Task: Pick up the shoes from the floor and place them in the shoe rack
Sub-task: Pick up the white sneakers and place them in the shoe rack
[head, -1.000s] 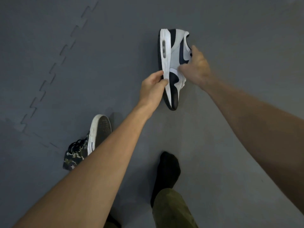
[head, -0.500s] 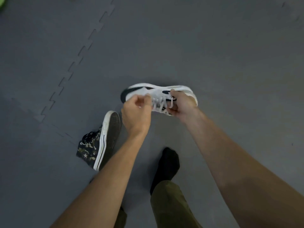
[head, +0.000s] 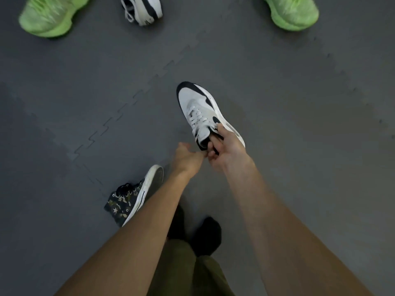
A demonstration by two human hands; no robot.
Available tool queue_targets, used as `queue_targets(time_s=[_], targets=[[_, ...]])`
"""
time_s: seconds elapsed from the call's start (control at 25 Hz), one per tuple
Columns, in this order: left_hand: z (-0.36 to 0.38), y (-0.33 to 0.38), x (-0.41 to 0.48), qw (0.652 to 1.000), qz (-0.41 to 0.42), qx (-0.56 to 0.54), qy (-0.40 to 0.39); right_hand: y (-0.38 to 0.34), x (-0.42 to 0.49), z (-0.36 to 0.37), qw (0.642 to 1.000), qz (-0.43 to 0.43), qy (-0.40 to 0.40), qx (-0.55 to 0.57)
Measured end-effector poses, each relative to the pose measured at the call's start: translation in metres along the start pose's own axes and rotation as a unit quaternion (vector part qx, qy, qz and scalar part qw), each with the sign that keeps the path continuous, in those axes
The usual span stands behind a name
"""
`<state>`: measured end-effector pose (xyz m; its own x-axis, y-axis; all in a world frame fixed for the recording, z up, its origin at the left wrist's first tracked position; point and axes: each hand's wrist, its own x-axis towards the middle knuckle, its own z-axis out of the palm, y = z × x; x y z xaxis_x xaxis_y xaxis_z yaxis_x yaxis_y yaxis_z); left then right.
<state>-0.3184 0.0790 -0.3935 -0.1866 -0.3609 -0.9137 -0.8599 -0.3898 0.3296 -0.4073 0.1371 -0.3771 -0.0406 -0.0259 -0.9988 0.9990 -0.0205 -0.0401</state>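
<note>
Right hand (head: 227,151) grips the white sneaker (head: 203,110) by its heel opening.

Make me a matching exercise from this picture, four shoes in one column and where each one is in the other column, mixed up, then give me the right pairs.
Shoes:
1. White and black sneaker with its toe pointing away
2. Camouflage high-top
3. Left green shoe
4. Second white and black sneaker

Places:
A. On the floor at the top edge, just right of a green shoe
B. Lying on its side on the floor beside the left forearm
C. Top left corner of the view, on the floor
D. Held at its heel opening in the grip of the right hand

Pairs: 1-D, 2-B, 3-C, 4-A
</note>
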Motion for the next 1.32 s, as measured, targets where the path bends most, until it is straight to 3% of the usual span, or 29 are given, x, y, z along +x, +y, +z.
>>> queue_targets(time_s=[0.12, 0.32, 0.4, 0.48, 0.6, 0.72, 0.8, 1.0, 1.12, 1.24, 1.32], targets=[[-0.009, 0.014, 0.041, 0.998, 0.036, -0.021, 0.051, -0.017, -0.012, 0.041, 0.999, -0.013, -0.015, -0.043], [-0.049, 0.091, 0.017, 0.985, 0.078, -0.053, 0.145, -0.052, -0.044, 0.109, 0.998, -0.009, -0.04, -0.042], [-0.071, 0.11, 0.02, 0.978, 0.063, -0.035, 0.197, -0.065, -0.058, 0.135, 0.992, -0.007, -0.037, -0.121], [-0.095, 0.128, 0.027, 0.97, 0.035, -0.016, 0.241, -0.081, -0.063, 0.158, 0.954, -0.056, -0.011, -0.295], [-0.124, 0.144, 0.05, 0.959, 0.0, -0.027, 0.281, -0.106, -0.043, 0.19, 0.821, -0.197, 0.041, -0.535], [-0.143, 0.152, 0.086, 0.955, -0.018, -0.055, 0.293, -0.135, -0.007, 0.233, 0.668, -0.291, 0.056, -0.682], [-0.152, 0.162, 0.118, 0.948, -0.022, -0.076, 0.308, -0.153, 0.024, 0.271, 0.568, -0.349, 0.048, -0.744], [-0.159, 0.194, 0.205, 0.93, -0.056, -0.127, 0.341, -0.18, 0.091, 0.355, 0.368, -0.456, -0.005, -0.81], [-0.169, 0.206, 0.242, 0.921, -0.069, -0.145, 0.354, -0.184, 0.124, 0.395, 0.25, -0.471, -0.014, -0.846], [-0.169, 0.21, 0.256, 0.918, -0.057, -0.141, 0.366, -0.19, 0.147, 0.417, 0.147, -0.424, 0.02, -0.893], [-0.165, 0.209, 0.257, 0.919, -0.048, -0.139, 0.366, -0.192, 0.156, 0.425, 0.102, -0.397, 0.049, -0.911]])
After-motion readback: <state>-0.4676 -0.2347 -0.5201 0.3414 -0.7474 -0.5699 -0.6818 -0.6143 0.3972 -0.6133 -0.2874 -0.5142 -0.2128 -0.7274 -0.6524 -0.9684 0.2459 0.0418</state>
